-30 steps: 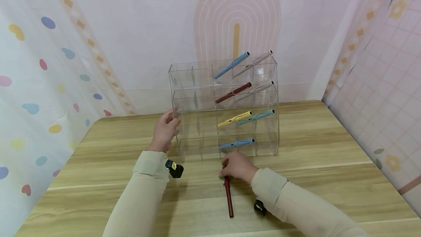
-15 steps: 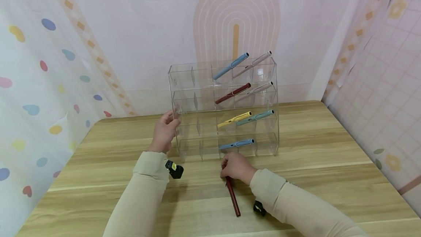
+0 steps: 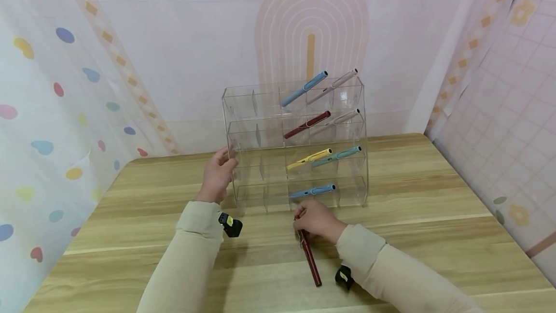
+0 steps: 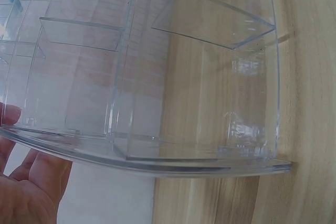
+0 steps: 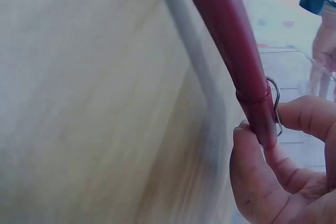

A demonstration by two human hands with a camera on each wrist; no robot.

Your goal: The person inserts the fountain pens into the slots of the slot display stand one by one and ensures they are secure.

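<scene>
A clear acrylic pen rack (image 3: 256,119) with stepped tiers of compartments stands upright on the table. My left hand (image 3: 215,174) grips its left side panel, with thumb inside and fingers outside in the left wrist view. In front of the rack, my right hand (image 3: 320,221) pinches a dark red pen (image 3: 311,261) by its clip end; the other end points toward me. The right wrist view shows the pen's wire clip (image 5: 278,106) between thumb and fingers. Just above this hand, a blue pen (image 3: 312,191) lies in the bottom tier.
Higher tiers hold a yellow pen (image 3: 310,159), a teal pen (image 3: 337,156), another dark red pen (image 3: 308,125), two pale pens and a blue pen (image 3: 305,89). Behind the wooden table (image 3: 130,235) hangs a patterned curtain (image 3: 182,52). Each wrist wears a small black camera (image 3: 230,225).
The dark red pen's near end has swung to the right, and my right hand has shifted slightly right with it. My left hand stays on the rack.
</scene>
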